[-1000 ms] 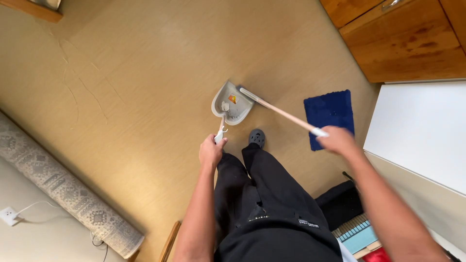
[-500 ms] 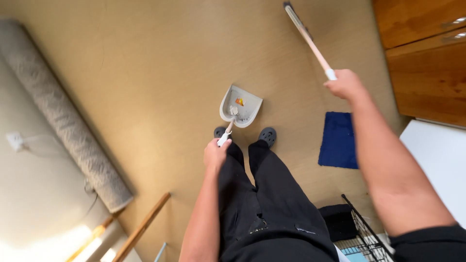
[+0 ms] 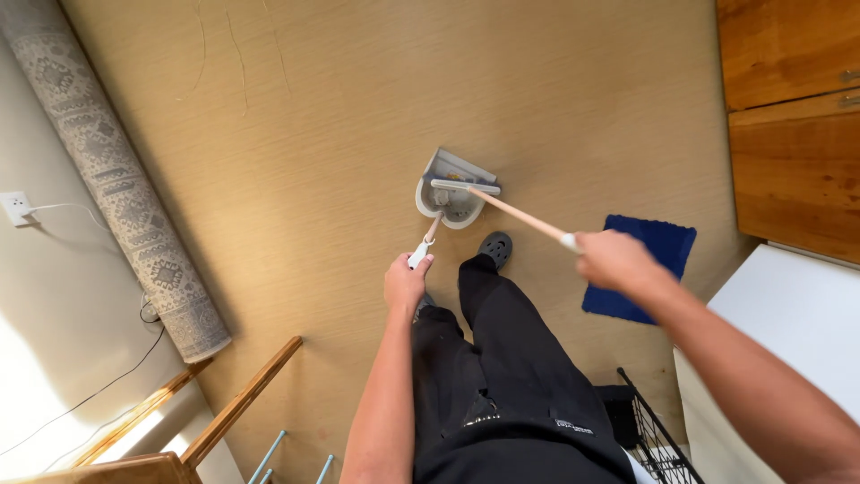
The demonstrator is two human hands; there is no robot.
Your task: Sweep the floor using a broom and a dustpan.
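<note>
The left hand (image 3: 406,282) is closed around the white grip of a dustpan (image 3: 455,190), whose grey scoop rests on the tan floor (image 3: 313,134) just ahead of that hand. The right hand (image 3: 616,262) is wrapped around the end of a brush (image 3: 466,187); its long wooden handle slants away from the hand towards the left, and its pale head lies across the dustpan's scoop. A dark shoe (image 3: 495,247) sits between the two hands. A blue mat (image 3: 647,260) lies just beyond the right hand, and a rolled rug (image 3: 116,179) lies well out to the left of the left hand.
</note>
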